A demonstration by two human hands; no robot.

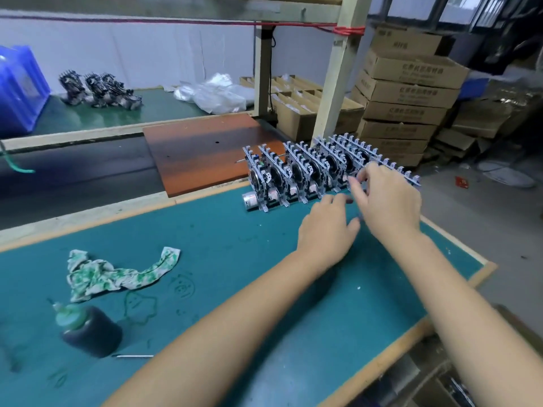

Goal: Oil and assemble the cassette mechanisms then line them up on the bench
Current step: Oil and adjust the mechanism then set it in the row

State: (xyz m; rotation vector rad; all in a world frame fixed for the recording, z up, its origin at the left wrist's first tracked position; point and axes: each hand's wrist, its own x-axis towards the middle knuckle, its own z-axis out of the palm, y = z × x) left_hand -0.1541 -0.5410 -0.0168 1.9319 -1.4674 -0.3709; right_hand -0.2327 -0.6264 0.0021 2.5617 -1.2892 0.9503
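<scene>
Currently:
Row: grey metal-and-plastic cassette mechanisms (pixel 308 171) upright on green bench mat (pixel 235 259).
Right hand (pixel 388 201): fingers curled at row; grip unclear.
Left hand (pixel 326 230): relaxed, flat on mat.

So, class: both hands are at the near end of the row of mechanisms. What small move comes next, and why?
Probably the right hand seats the mechanism its fingers are curled at upright against the row, while the left hand, resting on the mat just before the row, steadies it. The row stands packed, so the end unit should match.
</scene>
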